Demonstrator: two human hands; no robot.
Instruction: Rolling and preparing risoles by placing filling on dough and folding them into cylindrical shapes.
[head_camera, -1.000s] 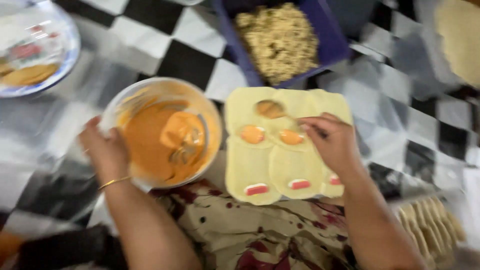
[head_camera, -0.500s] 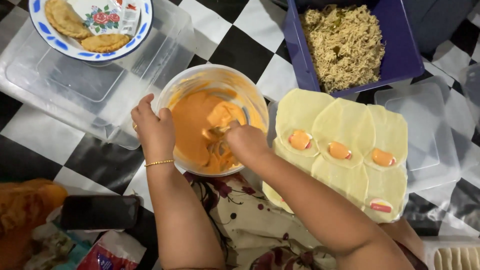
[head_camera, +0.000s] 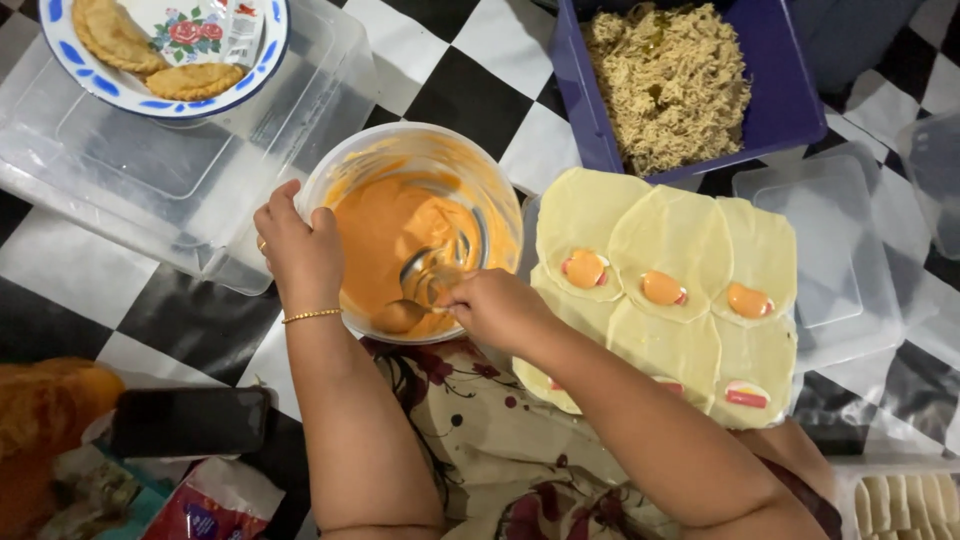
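My left hand (head_camera: 298, 250) grips one sauce bowl (head_camera: 340, 170); right hand (head_camera: 493, 308) clamps its spoon (head_camera: 425, 275). Three sauce-dotted wrappers (head_camera: 665, 245) sit right; one purple tub (head_camera: 770, 80) holds noodles.

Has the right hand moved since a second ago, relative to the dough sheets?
Yes. The right hand left the dough sheets and went leftward into the sauce bowl, now gripping the spoon.

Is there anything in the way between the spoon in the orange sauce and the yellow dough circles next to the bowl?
Nothing visible. The right hand holds the spoon inside the bowl of orange sauce. The dough circles lie just past the bowl's rim on the right, so only the rim stands between them. The left hand grips the bowl's far side.
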